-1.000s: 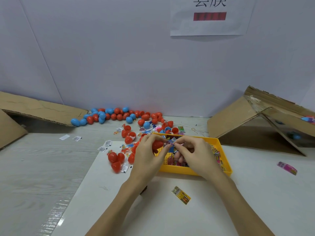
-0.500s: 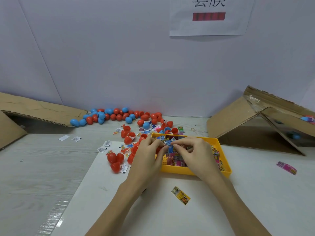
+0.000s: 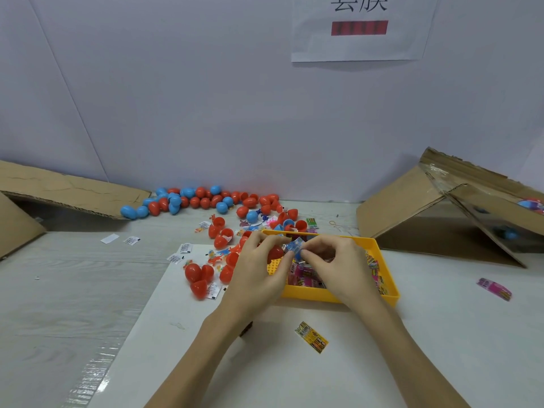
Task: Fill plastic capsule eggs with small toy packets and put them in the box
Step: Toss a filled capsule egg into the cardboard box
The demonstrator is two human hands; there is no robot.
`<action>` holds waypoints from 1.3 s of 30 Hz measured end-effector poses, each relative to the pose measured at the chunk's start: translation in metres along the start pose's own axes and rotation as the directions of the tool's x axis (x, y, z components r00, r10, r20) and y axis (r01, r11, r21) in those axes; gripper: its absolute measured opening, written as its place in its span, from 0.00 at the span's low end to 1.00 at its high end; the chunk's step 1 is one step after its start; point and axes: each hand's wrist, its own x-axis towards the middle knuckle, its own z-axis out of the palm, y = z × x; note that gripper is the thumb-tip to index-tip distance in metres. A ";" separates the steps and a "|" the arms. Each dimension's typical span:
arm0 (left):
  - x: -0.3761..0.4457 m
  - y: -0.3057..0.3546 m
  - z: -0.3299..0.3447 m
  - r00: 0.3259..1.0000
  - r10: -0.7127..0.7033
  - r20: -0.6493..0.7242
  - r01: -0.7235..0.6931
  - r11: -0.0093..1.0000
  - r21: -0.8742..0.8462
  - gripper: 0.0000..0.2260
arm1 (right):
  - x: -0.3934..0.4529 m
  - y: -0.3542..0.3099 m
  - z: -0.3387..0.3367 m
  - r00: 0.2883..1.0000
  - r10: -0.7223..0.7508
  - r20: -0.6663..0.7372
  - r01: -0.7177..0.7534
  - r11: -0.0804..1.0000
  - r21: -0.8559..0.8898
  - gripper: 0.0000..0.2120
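Observation:
My left hand [image 3: 259,269] holds a red egg half [image 3: 275,253] over the yellow tray [image 3: 385,269]. My right hand [image 3: 335,266] pinches a small blue toy packet [image 3: 294,247] right against the red half. Both hands meet above the tray's left part. The tray holds several pink and yellow packets [image 3: 306,276]. Loose red and blue capsule eggs [image 3: 203,198] lie in a row along the back wall, with more red halves [image 3: 198,278] to the left of my left hand. The cardboard box [image 3: 441,213] stands at the right with a few eggs inside.
A yellow packet [image 3: 311,337] lies on the white sheet near me, and a pink packet [image 3: 494,288] lies at the far right. Small white paper slips [image 3: 131,240] are scattered at the left. Flattened cardboard [image 3: 67,189] leans at the back left.
Both hands stayed over the tray and shifted only slightly. The blue packet has been worked closer against the red egg half between my fingertips.

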 end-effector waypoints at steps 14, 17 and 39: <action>0.002 0.005 0.000 0.996 -0.087 -0.004 0.082 0.960 -0.269 0.12 | 0.001 0.001 -0.001 0.991 0.124 -0.043 -0.107 0.954 0.280 0.06; 0.003 0.007 -0.002 0.993 -0.119 0.000 0.112 0.936 -0.334 0.13 | 0.001 0.000 -0.002 0.991 0.127 -0.048 -0.106 0.945 0.310 0.06; 0.005 0.007 -0.005 0.971 -0.237 -0.026 0.199 0.864 -0.462 0.11 | 0.001 -0.006 0.002 0.983 0.160 0.087 -0.183 0.845 0.503 0.09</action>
